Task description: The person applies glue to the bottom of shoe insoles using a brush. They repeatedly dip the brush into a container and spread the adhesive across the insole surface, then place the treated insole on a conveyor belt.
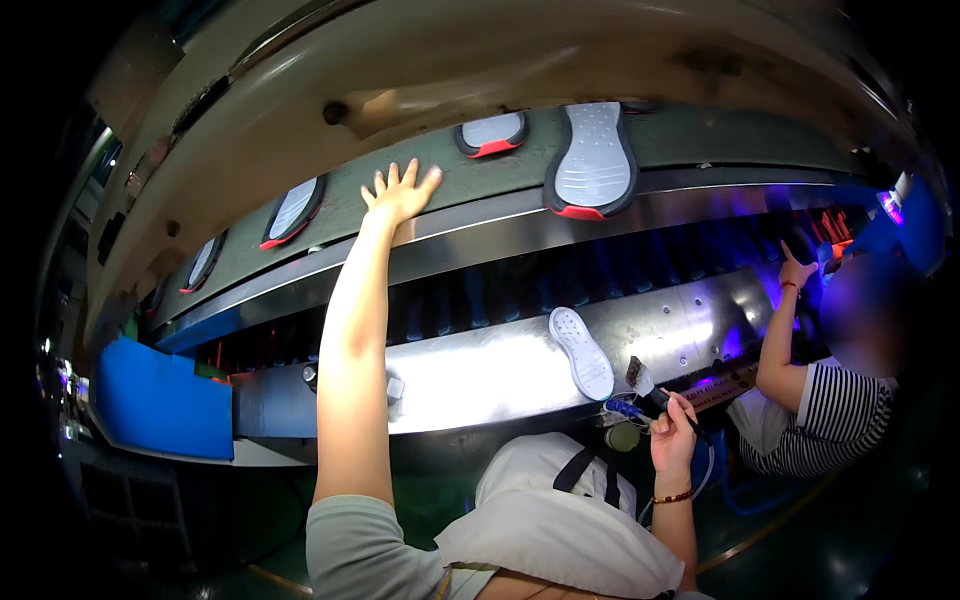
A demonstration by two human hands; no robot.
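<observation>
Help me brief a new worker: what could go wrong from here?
The left hand, spread over the green belt, could be dragged if the belt runs. The gray sole overhanging the metal rail might get knocked off. The brush in the right hand, near the white sole, might mark it.

Belt soles grey inside, black-rimmed, red at near end; belt dark green. Over here, loose sole plain white; brush dark-bristled. Co-worker's shirt black-and-white striped. Side panel bright blue.
</observation>
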